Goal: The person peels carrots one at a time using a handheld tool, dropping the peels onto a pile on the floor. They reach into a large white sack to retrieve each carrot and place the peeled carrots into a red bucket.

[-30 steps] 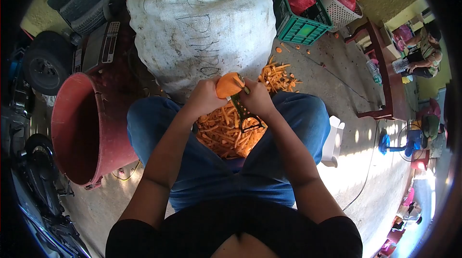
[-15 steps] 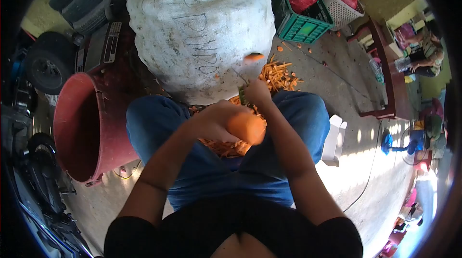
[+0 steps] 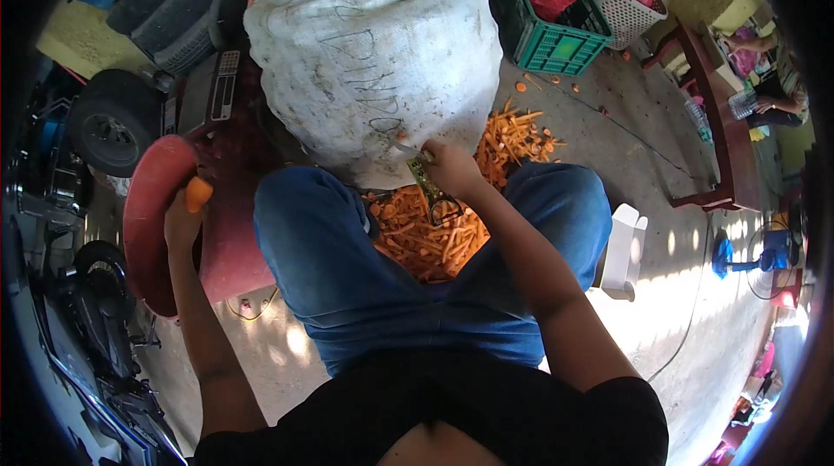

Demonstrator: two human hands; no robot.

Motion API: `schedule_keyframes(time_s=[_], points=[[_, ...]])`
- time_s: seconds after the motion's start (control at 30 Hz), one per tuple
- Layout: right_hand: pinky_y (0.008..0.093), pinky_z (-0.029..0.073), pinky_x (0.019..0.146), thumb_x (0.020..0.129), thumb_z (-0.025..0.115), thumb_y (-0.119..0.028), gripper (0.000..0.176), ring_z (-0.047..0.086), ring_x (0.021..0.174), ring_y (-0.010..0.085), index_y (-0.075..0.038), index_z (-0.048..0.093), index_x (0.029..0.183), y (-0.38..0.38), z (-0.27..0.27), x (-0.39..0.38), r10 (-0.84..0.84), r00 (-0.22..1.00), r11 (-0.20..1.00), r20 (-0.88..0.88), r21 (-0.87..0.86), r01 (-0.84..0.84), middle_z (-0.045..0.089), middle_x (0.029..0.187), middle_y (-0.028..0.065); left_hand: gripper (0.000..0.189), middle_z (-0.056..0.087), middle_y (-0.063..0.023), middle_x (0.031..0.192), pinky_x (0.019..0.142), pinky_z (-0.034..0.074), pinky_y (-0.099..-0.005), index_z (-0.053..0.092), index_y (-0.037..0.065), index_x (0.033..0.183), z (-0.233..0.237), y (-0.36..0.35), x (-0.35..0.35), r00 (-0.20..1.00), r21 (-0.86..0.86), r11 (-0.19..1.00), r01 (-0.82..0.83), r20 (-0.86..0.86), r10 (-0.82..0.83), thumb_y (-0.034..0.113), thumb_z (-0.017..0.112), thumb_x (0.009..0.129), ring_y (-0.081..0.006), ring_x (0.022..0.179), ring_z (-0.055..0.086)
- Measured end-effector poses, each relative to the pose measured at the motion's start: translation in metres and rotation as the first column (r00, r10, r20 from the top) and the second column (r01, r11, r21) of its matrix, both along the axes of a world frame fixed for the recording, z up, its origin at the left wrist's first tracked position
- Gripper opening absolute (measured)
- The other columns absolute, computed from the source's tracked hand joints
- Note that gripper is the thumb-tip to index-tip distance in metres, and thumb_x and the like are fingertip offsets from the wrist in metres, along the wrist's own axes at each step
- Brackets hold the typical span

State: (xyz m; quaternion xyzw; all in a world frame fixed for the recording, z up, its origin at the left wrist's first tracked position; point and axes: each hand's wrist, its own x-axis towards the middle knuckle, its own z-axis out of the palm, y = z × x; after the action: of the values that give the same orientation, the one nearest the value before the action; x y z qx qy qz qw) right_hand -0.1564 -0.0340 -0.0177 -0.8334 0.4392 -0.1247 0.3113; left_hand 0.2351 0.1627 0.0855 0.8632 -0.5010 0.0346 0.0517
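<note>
My left hand reaches over the mouth of a red bin, closed around a peeled orange carrot. Above the pile of carrot peelings between my knees, my right hand is closed on a small knife, its blade pointing left. A green patterned tool with a dark looped end, which looks like a peeler, hangs down from the same hand. Behind it stands a big white woven sack, with carrots showing in its opening.
A green crate and a white basket, both with red plastic bags, stand at the back right. A motorcycle is on the left, near a wheel. Another person sits at the far right beside a wooden bench.
My left hand has carried the carrot from between my knees leftward to the red bin. My right hand has shifted slightly left, still gripping the knife. A cut carrot piece in midair is gone from view.
</note>
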Motion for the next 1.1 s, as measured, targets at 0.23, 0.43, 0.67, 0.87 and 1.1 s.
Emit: schedule_keyframes(time_s=[0.23, 0.43, 0.67, 0.87, 1.1], points=[[0.0392, 0.04, 0.056, 0.073, 0.052, -0.019, 0.018, 0.053, 0.062, 0.0335, -0.003, 0.052, 0.082, -0.001, 0.02, -0.017, -0.064, 0.97, 0.995, 0.233, -0.056, 0.079, 0.053, 0.063, 0.0194, 0.044, 0.055, -0.0143, 0.088, 0.067, 0.042, -0.0311, 0.045, 0.001, 0.102, -0.019, -0.016, 0.009, 0.923, -0.104, 0.948, -0.301, -0.28, 0.263, 0.026, 0.057, 0.069, -0.0235, 0.078, 0.055], [0.0337, 0.04, 0.051, 0.075, 0.052, -0.017, 0.016, 0.052, 0.054, 0.0268, -0.002, 0.053, 0.081, -0.009, 0.033, -0.036, -0.137, 0.947, 0.987, 0.291, -0.039, 0.155, 0.051, 0.058, 0.0171, 0.059, 0.05, -0.0096, 0.097, 0.073, 0.04, -0.0278, 0.038, -0.001, 0.112, -0.071, -0.019, 0.059, 0.465, -0.19, 0.847, -0.497, -0.882, 0.075, 0.033, 0.058, 0.069, -0.018, 0.087, 0.05], [0.0281, 0.04, 0.058, 0.077, 0.051, -0.02, 0.024, 0.052, 0.06, 0.0151, 0.002, 0.054, 0.085, -0.032, 0.067, -0.055, -0.285, 0.802, 0.927, 0.525, 0.364, 0.091, 0.056, 0.065, 0.0108, 0.056, 0.036, -0.0169, 0.116, 0.087, 0.033, -0.0327, 0.031, -0.003, 0.117, -0.035, -0.079, 0.019, 0.984, -0.515, 0.839, -0.175, -0.061, 0.167, 0.023, 0.055, 0.073, -0.0236, 0.105, 0.039], [0.0269, 0.04, 0.061, 0.077, 0.05, -0.02, 0.024, 0.05, 0.063, 0.0144, 0.001, 0.054, 0.086, -0.071, 0.055, -0.061, -0.303, 0.747, 0.934, 0.591, 0.341, 0.109, 0.056, 0.068, 0.0112, 0.023, 0.052, -0.0083, 0.094, 0.079, 0.037, -0.0259, 0.05, -0.001, 0.098, 0.025, -0.223, -0.085, 0.603, -0.842, 0.519, 0.147, -0.34, -0.722, 0.003, 0.049, 0.076, -0.0168, 0.09, 0.049], [0.038, 0.042, 0.058, 0.074, 0.052, -0.023, 0.024, 0.054, 0.065, 0.0353, 0.0, 0.055, 0.08, -0.109, -0.002, -0.064, -0.499, 0.787, 0.865, 0.364, 0.153, 0.478, 0.055, 0.065, 0.021, 0.016, 0.054, -0.0103, 0.088, 0.072, 0.04, -0.0261, 0.051, 0.001, 0.091, 0.039, -0.393, -0.145, 0.633, -0.518, 0.559, 0.647, -0.043, -0.773, 0.004, 0.044, 0.077, -0.0203, 0.082, 0.053]])
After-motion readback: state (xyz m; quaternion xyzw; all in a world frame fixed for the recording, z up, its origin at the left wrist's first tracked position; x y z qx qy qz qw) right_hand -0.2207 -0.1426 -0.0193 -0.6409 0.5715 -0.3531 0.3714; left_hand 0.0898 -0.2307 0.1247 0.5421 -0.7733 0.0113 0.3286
